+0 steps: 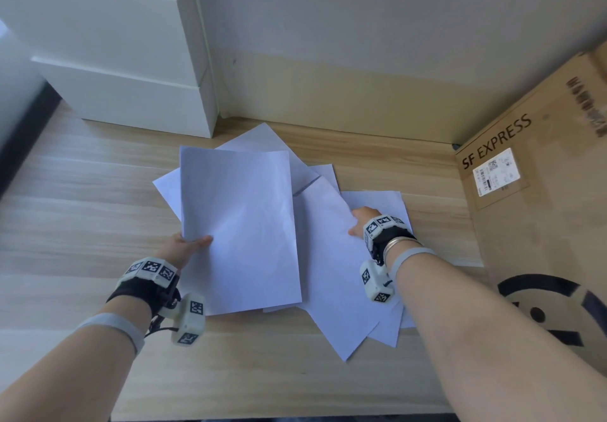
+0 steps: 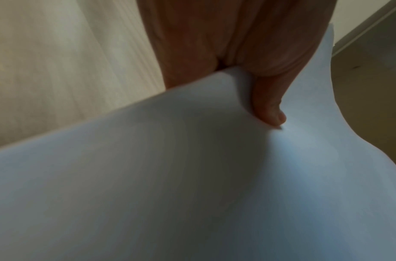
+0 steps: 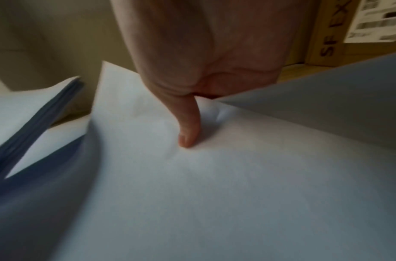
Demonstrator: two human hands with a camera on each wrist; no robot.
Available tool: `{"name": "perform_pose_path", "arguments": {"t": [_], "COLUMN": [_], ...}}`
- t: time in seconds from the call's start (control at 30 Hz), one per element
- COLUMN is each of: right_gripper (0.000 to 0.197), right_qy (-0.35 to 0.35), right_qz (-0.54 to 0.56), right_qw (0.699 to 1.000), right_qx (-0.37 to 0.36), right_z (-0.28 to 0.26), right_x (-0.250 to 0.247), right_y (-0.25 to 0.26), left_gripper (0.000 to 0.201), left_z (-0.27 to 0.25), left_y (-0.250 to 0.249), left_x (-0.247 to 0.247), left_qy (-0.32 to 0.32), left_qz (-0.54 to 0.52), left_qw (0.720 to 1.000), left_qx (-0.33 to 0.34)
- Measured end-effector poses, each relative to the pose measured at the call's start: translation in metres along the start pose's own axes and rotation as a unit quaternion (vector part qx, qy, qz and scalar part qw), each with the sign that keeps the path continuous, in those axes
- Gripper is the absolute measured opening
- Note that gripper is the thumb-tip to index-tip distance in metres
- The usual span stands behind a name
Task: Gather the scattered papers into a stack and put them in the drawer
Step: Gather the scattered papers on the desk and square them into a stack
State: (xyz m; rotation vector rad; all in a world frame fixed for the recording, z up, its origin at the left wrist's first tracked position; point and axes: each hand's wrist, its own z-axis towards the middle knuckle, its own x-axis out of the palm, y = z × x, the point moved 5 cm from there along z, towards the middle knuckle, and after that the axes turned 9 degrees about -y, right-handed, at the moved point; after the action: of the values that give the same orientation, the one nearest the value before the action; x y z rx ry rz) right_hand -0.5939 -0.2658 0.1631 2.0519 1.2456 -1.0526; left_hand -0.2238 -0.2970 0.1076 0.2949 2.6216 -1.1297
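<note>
Floor (image 1: 98,191): one wooden floor under everything.
Cardboard box (image 1: 542,191): one, marked SF EXPRESS, right of the papers.
White cabinet (image 1: 131,76): one, behind the papers to the left.
Papers (image 1: 331,257): several overlapping white sheets; exact count hidden.
My left hand (image 1: 185,247): pinches the raised sheaf (image 1: 239,224) at its left edge, thumb on top.
My right hand (image 1: 359,223): pinches the right-hand sheet's edge.

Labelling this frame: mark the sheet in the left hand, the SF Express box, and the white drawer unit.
Sheet in the left hand (image 1: 239,224), head view, middle of its top face.
SF Express box (image 1: 542,191), head view, its printed side.
White drawer unit (image 1: 131,93), head view, its lower drawer front.
</note>
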Motion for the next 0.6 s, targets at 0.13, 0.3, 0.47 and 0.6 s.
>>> {"name": "perform_pose_path", "arguments": {"t": [0.13,0.3,0.47,0.6], "right_gripper": [0.034,0.041,0.051,0.051], "right_qy": [-0.015,-0.025,-0.054,-0.062], "right_qz": [0.059,0.121,0.133,0.088], "right_qw": [0.996,0.985,0.98,0.986], "right_qx": [0.07,0.118,0.137,0.126], "right_z": [-0.003,-0.005,-0.005,-0.01], "right_x": [-0.004,-0.004,0.015,0.03], "right_y": [-0.025,-0.031,-0.009,0.006], "left_gripper": [0.042,0.042,0.043,0.046], "left_z": [0.003,0.001,0.004,0.015], "left_y": [-0.001,-0.001,0.008,0.021], "left_x": [0.002,0.007,0.007,0.005], "left_qy": [-0.004,-0.002,-0.007,-0.012], "left_qz": [-0.001,-0.001,-0.003,0.0], "left_qw": [1.0,1.0,1.0,1.0], "left_qx": [0.008,0.007,-0.002,-0.005]}}
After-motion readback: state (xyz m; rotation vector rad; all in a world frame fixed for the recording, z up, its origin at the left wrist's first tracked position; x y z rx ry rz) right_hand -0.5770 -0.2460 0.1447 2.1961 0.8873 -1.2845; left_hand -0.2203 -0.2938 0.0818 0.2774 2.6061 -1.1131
